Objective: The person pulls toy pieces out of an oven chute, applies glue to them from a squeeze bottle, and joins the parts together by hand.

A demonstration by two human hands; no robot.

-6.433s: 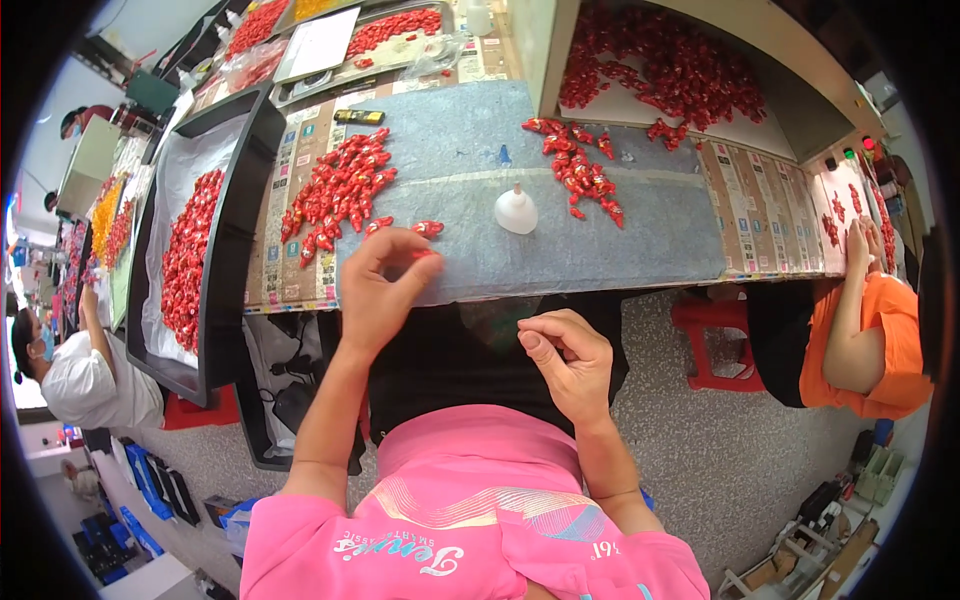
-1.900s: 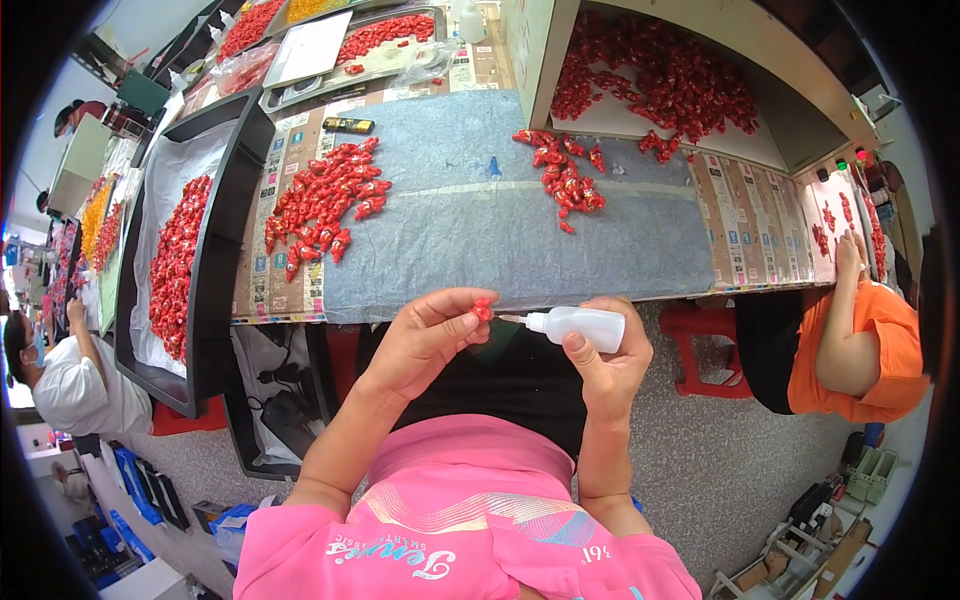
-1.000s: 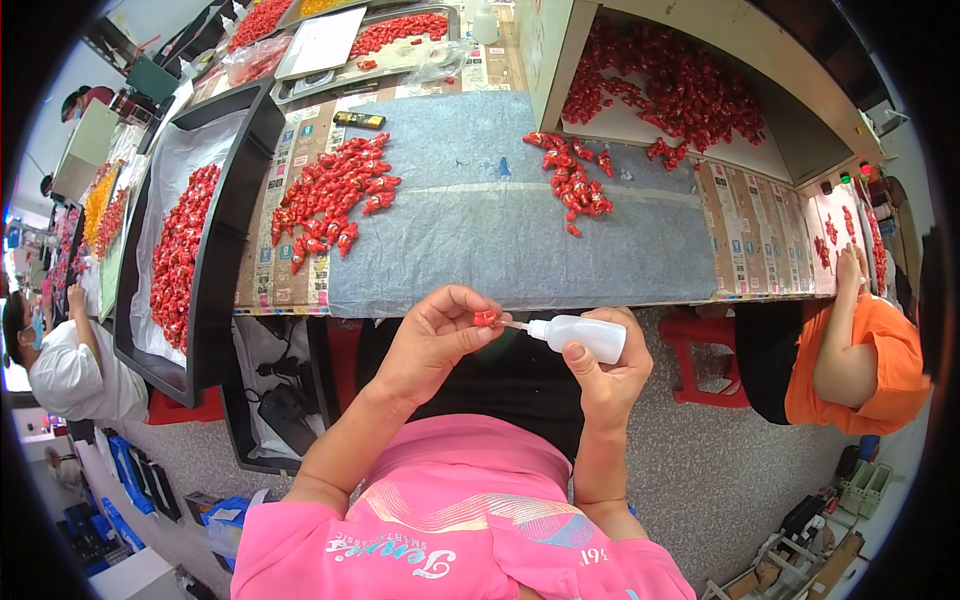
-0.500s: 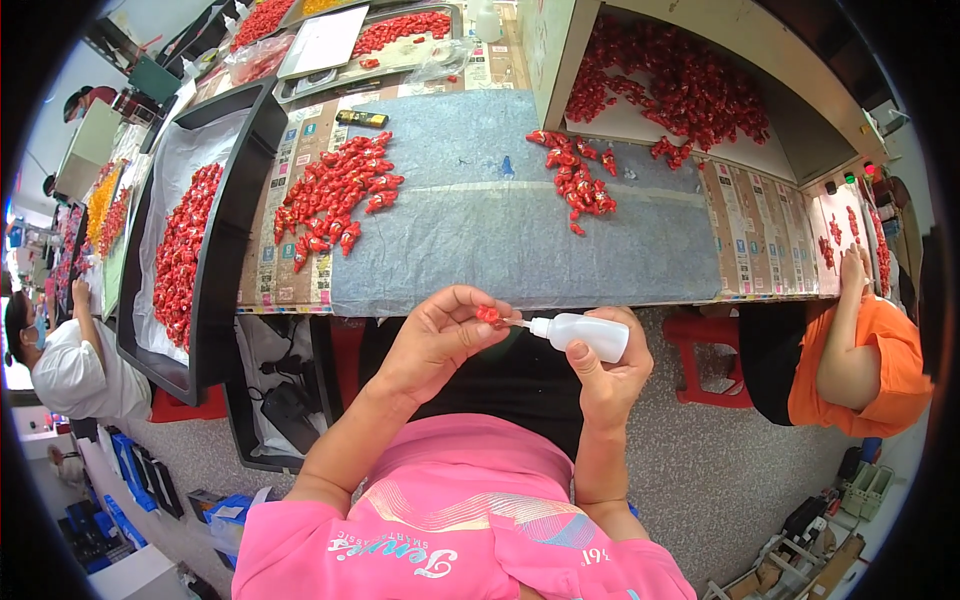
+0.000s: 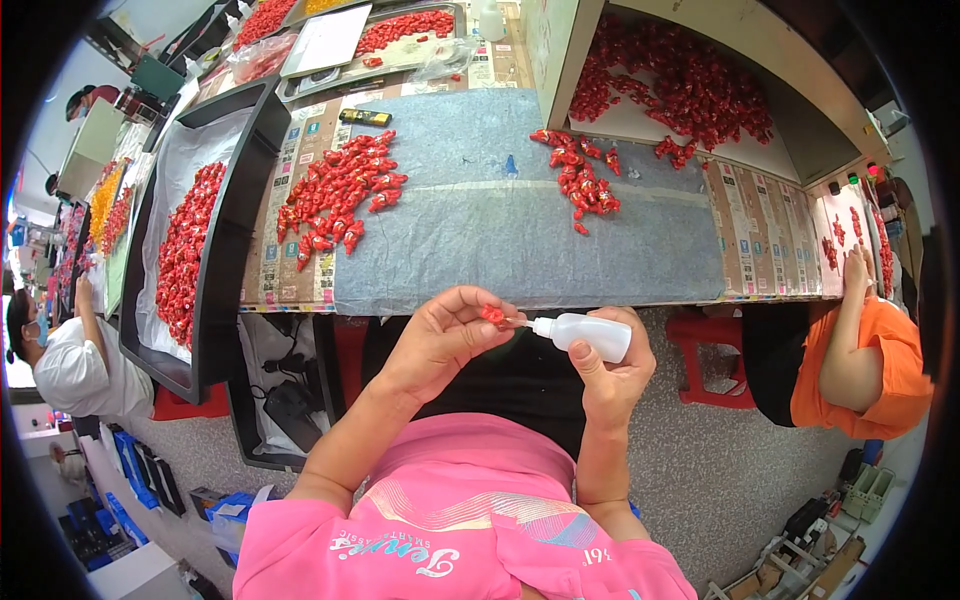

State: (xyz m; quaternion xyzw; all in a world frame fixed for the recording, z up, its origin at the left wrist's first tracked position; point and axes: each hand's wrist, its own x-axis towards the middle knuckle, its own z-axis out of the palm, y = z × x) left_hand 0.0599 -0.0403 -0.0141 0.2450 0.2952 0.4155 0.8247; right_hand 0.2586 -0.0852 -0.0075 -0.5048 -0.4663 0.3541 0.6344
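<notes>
Between the thumb and fingers of my left hand is a small red figurine. My right hand is wrapped round a white squeeze bottle, tilted on its side. Its thin nozzle points left and reaches the figurine; whether anything comes out is too small to tell. Both hands are just in front of the table's near edge. Beyond them, a blue-grey cloth covers part of the table. A large heap of red figurines lies on its left side, a smaller heap toward the right.
A black tray of red pieces stands at the left. An open-fronted box at the back right holds many more. Beside the left heap lies a black-and-yellow item. Co-workers sit at both sides, one in an orange top.
The figurine in my left hand looks slightly turned against the nozzle. Both hands keep their hold and nearly the same place; the whole view has shifted a little.
</notes>
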